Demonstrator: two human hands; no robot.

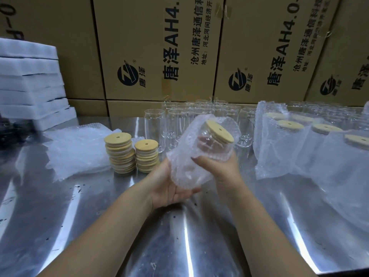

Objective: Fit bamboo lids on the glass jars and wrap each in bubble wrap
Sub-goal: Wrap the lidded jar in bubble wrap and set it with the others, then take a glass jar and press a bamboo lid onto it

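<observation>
Held above the steel table (79, 216), a glass jar (209, 142) sits in bubble wrap (185, 156), its bamboo lid (219, 131) tipped toward 2 o'clock. The left hand (169, 186) cups the wrap's lower end, fingers curled under; the right hand (221, 168) clasps the jar's middle (through the wrap). Spare lid stacks (119, 152) stand at 9 o'clock, wrapped jars (289, 140) at 3 o'clock

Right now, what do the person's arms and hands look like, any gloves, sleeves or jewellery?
Both forearms are bare up to the frame edge, with no sleeves in view. The left hand and right hand wear no gloves, and no ring, watch or bracelet shows on either.
</observation>
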